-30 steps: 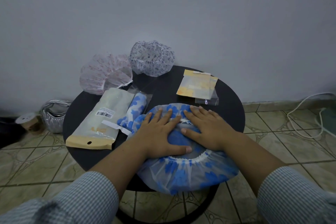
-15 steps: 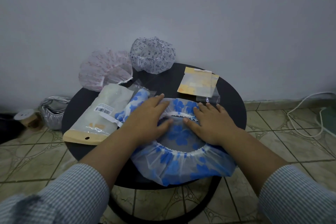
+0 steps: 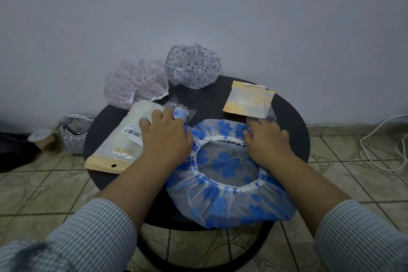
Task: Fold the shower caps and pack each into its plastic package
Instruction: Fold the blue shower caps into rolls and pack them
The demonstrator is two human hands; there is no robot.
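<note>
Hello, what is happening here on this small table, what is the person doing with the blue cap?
A person is handling a blue flowered shower cap on a round black table. It lies spread out, elastic opening up, not yet folded. The left hand and the right hand grip its two sides. Two more caps, a pink-patterned cap and a purple-patterned cap, wait at the back edge. A long package with a barcode lies to the left, and a small yellow package lies behind the right hand.
</note>
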